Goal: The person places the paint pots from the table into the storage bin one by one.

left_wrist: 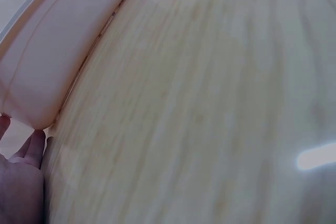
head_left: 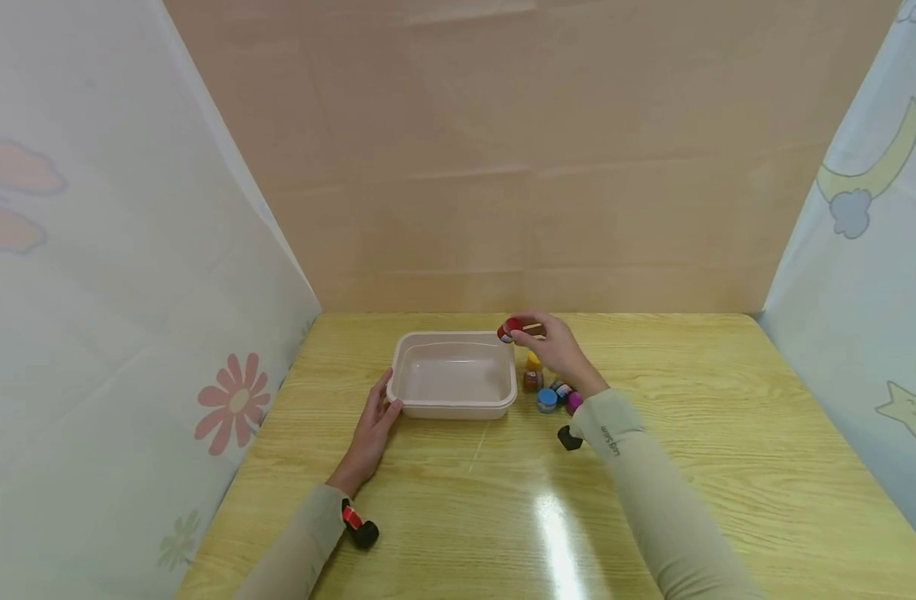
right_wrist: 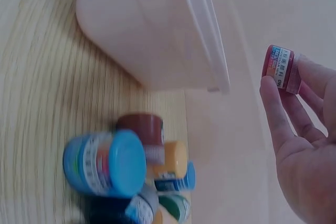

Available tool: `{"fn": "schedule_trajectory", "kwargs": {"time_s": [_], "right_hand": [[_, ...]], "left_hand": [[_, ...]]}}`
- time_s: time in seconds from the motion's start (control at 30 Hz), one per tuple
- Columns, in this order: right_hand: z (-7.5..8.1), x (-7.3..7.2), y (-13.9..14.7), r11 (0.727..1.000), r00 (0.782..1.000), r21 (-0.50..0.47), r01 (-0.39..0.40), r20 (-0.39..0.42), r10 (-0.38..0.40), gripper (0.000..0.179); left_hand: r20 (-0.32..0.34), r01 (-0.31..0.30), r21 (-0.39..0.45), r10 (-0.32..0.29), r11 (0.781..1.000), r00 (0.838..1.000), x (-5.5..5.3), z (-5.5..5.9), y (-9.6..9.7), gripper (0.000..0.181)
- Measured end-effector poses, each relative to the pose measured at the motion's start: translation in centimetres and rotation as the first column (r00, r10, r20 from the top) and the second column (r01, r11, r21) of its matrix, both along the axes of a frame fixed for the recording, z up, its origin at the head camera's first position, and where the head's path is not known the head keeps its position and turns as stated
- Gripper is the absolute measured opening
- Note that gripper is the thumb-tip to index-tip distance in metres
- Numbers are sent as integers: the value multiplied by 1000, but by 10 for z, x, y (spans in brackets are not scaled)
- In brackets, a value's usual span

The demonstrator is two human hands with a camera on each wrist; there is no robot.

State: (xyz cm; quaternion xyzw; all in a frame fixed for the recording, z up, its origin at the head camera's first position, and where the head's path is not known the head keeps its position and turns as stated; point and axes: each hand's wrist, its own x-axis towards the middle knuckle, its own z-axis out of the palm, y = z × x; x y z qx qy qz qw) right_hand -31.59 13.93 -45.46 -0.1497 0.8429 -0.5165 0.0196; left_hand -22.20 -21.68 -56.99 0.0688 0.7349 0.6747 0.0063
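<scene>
My left hand (head_left: pixel 371 425) rests against the left end of a pale pink plastic basin (head_left: pixel 452 412); its fingers lie fairly straight along the side, with the thumb at the near corner. In the left wrist view, fingertips (left_wrist: pixel 37 139) touch the basin's outer wall. Between thumb and fingers, my right hand (head_left: pixel 553 343) pinches a small red paint jar (right_wrist: pixel 278 67) with a printed label. That jar is held up at the basin's far right corner in the head view. The basin's visible inside holds nothing.
Small paint jars cluster right of the basin: a yellow one (head_left: pixel 533 361), a brown one (head_left: pixel 533 382), a blue one (head_left: pixel 547 401), a magenta one (head_left: pixel 574 402) and others partly hidden under my right forearm. The wooden table (head_left: pixel 442 500) meets a brown backdrop (head_left: pixel 533 167) behind.
</scene>
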Motion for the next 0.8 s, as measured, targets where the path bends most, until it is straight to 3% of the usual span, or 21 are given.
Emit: {"fn": "schedule_trajectory", "kwargs": {"time_s": [0.57,0.8], "right_hand": [[2,3,-57,998,998,-67,-22,58,26,39],[-2,4,-77,995,995,-101,10,103,1,35]], "left_hand": [[3,-11,0,11,1000,1000,0,3,1,61],[-11,-14,-5,14,1000,1000,0,2,2,60]]}}
